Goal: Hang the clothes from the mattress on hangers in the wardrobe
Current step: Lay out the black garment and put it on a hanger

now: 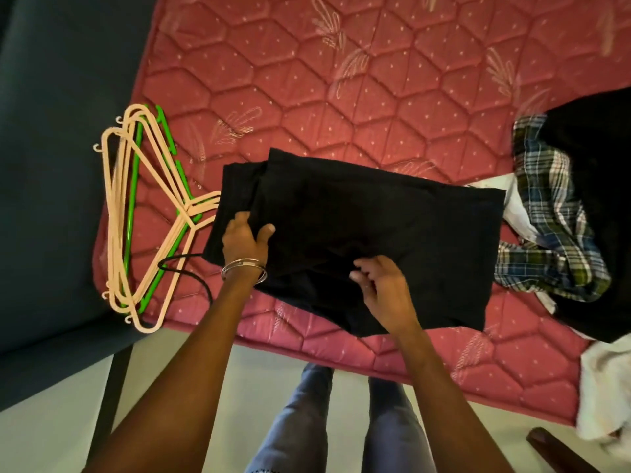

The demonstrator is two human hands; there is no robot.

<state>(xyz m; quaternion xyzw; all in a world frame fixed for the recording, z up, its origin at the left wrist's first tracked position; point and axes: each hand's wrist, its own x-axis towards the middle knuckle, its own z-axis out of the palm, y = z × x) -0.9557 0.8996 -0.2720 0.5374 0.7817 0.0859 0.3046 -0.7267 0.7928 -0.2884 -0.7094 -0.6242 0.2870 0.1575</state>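
Your folded black garment [368, 233] lies flat near the front edge of the pink quilted mattress [341, 80]. Your left hand [244, 240] grips its left fold; your right hand [382, 288] pinches the cloth. Beige and green hangers [143, 213] lie just left.

No legible text or labels.

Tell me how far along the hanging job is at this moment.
Nothing visibly hung; no wardrobe in view. In hand: the left hand and right hand grip a folded black garment lying on the mattress. Left: the plaid shirt, a dark garment and white cloth wait beside it; the hangers lie unused.
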